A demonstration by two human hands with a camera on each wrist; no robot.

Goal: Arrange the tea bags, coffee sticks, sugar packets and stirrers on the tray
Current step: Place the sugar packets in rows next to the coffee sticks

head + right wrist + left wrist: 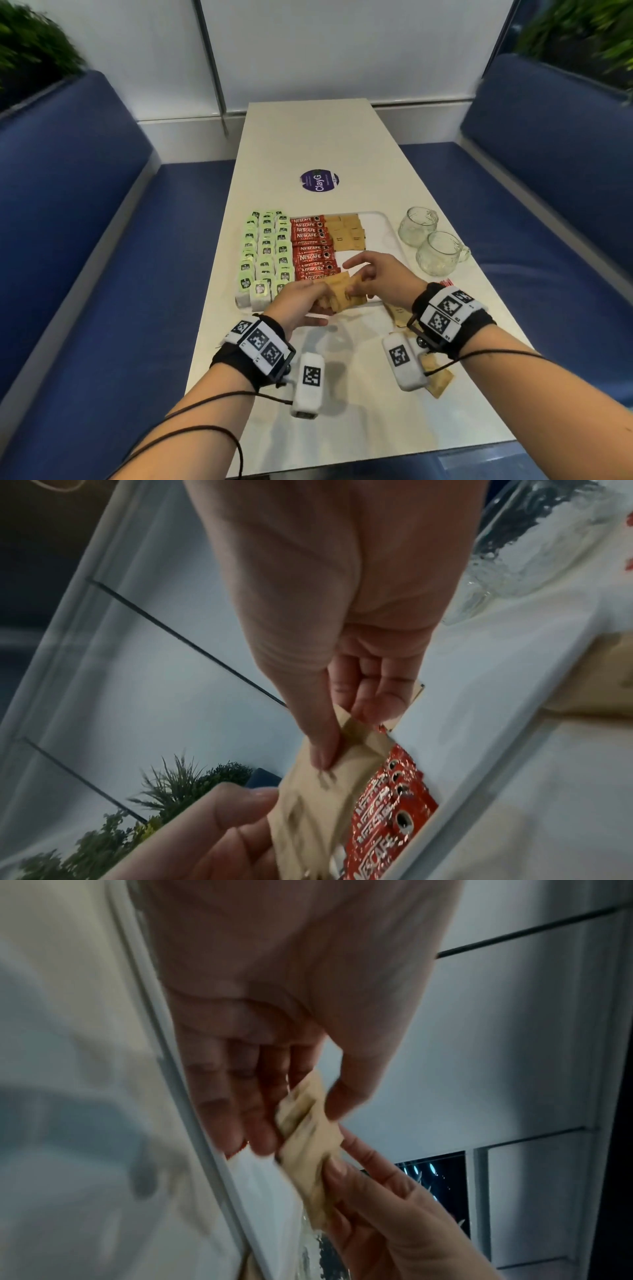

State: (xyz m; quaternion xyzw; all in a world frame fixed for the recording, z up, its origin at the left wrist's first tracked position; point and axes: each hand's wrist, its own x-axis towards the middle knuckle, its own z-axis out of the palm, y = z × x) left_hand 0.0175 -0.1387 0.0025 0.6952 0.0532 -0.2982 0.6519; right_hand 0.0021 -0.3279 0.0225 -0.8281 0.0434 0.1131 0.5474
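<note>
With the left hand (pixel 301 301) gripping a stack of sugar packets (pixel 342 291) over the tray (pixel 380 219), the right hand (pixel 376 274) should pinch off 1 packet and lay it beside the coffee sticks (pixel 313 250).

"NESCAFE CLASSIC" on red coffee sticks (pixel 311 255), "ClayG" on round purple sticker (pixel 319 182), tea-bag print unreadable

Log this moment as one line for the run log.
both hands: left hand and right hand pinch brown sugar packets | over tray near edge | sugar column part filled
</note>
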